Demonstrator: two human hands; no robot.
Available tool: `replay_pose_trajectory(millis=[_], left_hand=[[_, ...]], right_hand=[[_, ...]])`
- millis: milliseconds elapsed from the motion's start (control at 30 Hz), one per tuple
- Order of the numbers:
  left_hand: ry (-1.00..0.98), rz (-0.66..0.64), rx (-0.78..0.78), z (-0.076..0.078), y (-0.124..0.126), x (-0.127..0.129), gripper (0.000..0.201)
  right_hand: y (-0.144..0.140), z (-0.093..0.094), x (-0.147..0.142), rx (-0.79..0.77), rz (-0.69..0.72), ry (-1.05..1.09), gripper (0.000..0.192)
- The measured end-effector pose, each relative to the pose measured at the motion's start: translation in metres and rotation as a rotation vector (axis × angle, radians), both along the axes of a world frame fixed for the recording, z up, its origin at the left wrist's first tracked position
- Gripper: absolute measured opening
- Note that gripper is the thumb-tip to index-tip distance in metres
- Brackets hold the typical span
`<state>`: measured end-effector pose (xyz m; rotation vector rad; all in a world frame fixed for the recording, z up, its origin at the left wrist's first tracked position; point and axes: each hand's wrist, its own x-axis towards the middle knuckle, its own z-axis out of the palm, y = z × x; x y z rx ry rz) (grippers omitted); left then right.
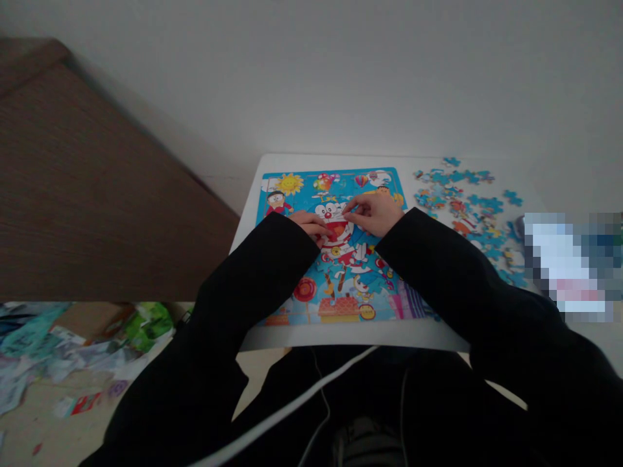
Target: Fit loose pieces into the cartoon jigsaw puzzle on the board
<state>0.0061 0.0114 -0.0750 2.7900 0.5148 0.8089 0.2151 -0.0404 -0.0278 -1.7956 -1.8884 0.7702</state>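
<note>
Pressing puzzle piece into place, head view: left hand [311,224] lies flat, fingers stretched, on jigsaw puzzle [335,246] at centre of white surface [350,334]. Right hand [376,213] curled, fingertips pinching on white figure; piece under them too small to tell. Better hold board steady with left, push gently. Loose pieces [462,194] lie well apart, right side.

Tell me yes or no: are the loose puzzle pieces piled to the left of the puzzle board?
No, the loose pieces lie scattered on the table to the right of the puzzle board.
</note>
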Motion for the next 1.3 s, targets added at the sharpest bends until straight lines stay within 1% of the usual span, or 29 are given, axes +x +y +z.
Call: replay_pose_trajectory(millis=[100, 133, 267, 400, 500, 633, 700, 800, 900, 1000, 1133, 1300], left_hand=[[0.0, 0.099, 0.007, 0.001, -0.001, -0.001, 0.023], [0.018, 0.111, 0.004, 0.002, -0.002, -0.002, 0.025], [0.071, 0.103, -0.009, 0.01, -0.005, -0.006, 0.032], [0.036, 0.147, 0.021, 0.011, -0.008, -0.005, 0.038], [0.049, 0.161, -0.019, 0.013, -0.011, -0.004, 0.037], [0.135, 0.17, -0.073, 0.024, -0.012, -0.007, 0.037], [0.205, 0.138, -0.088, 0.03, -0.008, -0.012, 0.037], [0.302, 0.023, -0.118, 0.037, 0.001, -0.021, 0.032], [0.328, -0.045, -0.152, 0.041, 0.006, -0.026, 0.031], [0.32, -0.051, -0.187, 0.042, 0.006, -0.027, 0.033], [0.289, 0.017, -0.166, 0.038, 0.001, -0.022, 0.034], [0.133, 0.105, -0.126, 0.028, -0.009, -0.013, 0.029]], right_hand=[[0.002, 0.003, 0.004, 0.032, 0.011, -0.02, 0.017], [0.002, 0.004, 0.005, 0.035, 0.02, -0.032, 0.016], [0.004, 0.002, 0.008, -0.018, 0.106, -0.076, 0.017], [0.003, -0.001, 0.007, -0.048, 0.171, -0.115, 0.023], [0.001, -0.001, 0.005, -0.051, 0.197, -0.123, 0.024], [-0.001, 0.001, 0.004, -0.05, 0.231, -0.139, 0.025], [-0.001, 0.001, 0.004, -0.033, 0.226, -0.15, 0.025], [0.0, -0.002, 0.004, 0.002, 0.201, -0.151, 0.022], [0.001, -0.003, 0.005, -0.003, 0.197, -0.131, 0.019], [0.001, -0.003, 0.005, -0.014, 0.199, -0.121, 0.018], [0.001, -0.003, 0.005, -0.017, 0.196, -0.11, 0.017], [0.002, -0.002, 0.006, -0.026, 0.19, -0.133, 0.019]])
